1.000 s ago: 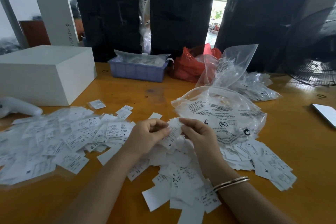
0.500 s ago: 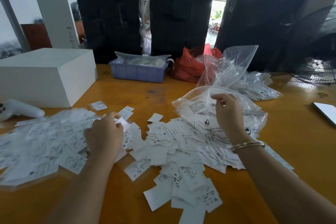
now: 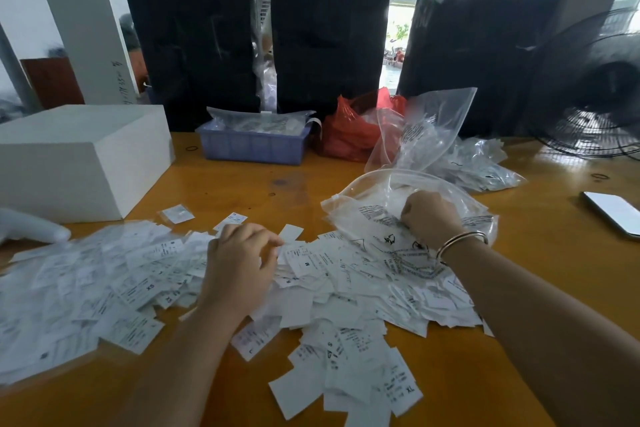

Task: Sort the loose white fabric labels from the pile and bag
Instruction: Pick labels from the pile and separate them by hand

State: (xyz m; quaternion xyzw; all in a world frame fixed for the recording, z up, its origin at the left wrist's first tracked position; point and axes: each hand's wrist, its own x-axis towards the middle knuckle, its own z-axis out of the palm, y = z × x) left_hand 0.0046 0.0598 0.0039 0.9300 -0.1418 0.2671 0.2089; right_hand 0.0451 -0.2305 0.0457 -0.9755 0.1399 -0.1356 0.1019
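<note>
The labels point(image 3: 332, 274) look light, limp and slippery; pinch one by its edge. The left hand point(image 3: 239, 270) rests curled on them. The right hand point(image 3: 429, 218) grips the bag point(image 3: 363, 215).

White box point(image 3: 83, 156), blue basket point(image 3: 254, 148), red bag point(image 3: 353, 128), black fan point(image 3: 595, 97), phone point(image 3: 613, 212)

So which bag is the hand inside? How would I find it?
Start at the wooden table, right of the white label pile. The clear bag lies flat with black print and the right hand in its mouth; the other clear bag stands upright behind it.
</note>
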